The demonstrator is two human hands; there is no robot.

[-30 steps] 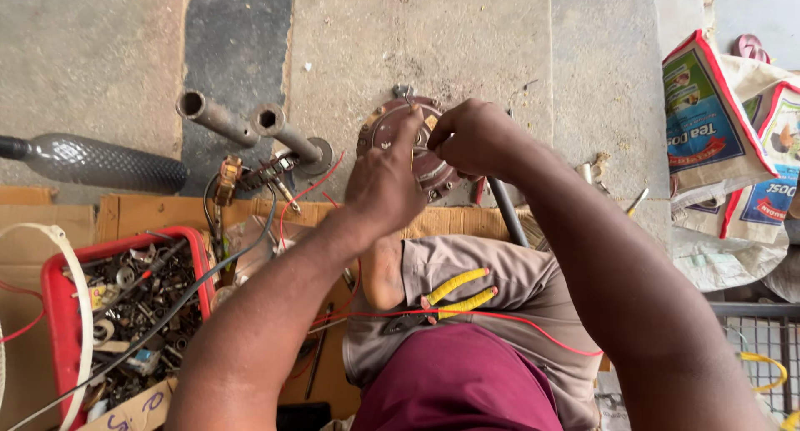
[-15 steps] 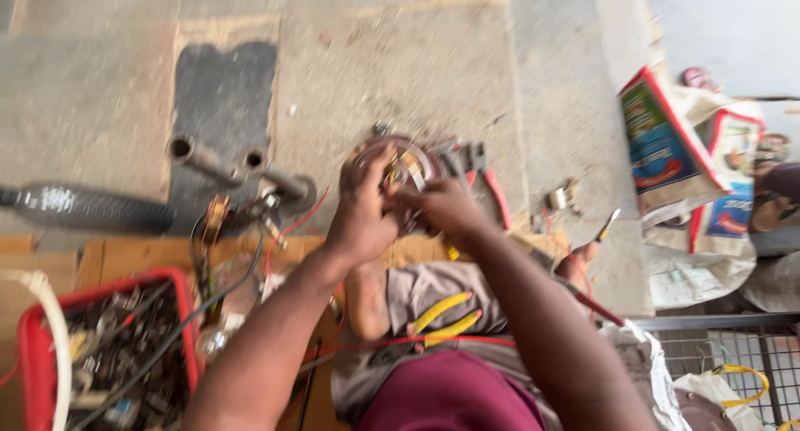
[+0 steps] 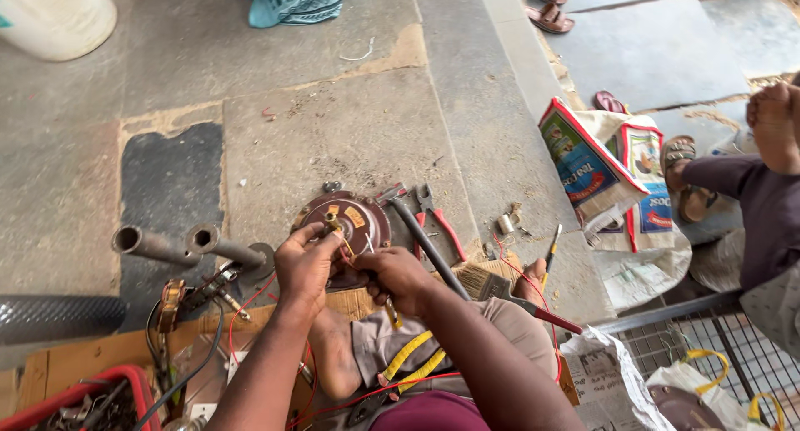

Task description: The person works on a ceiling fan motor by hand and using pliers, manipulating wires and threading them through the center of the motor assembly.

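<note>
On the stone floor at far left lie two grey metal tubes (image 3: 179,246). Beside them the left hand (image 3: 307,268) rests on a round brown motor housing (image 3: 354,223), its fingers (image 3: 321,233) curled together around a small brass part. The right hand (image 3: 398,278) is just beside it, fingers closed on a thin yellow-handled tool (image 3: 390,311). Further right lie a black-handled hammer (image 3: 421,235) and red-handled pliers (image 3: 440,223).
</note>
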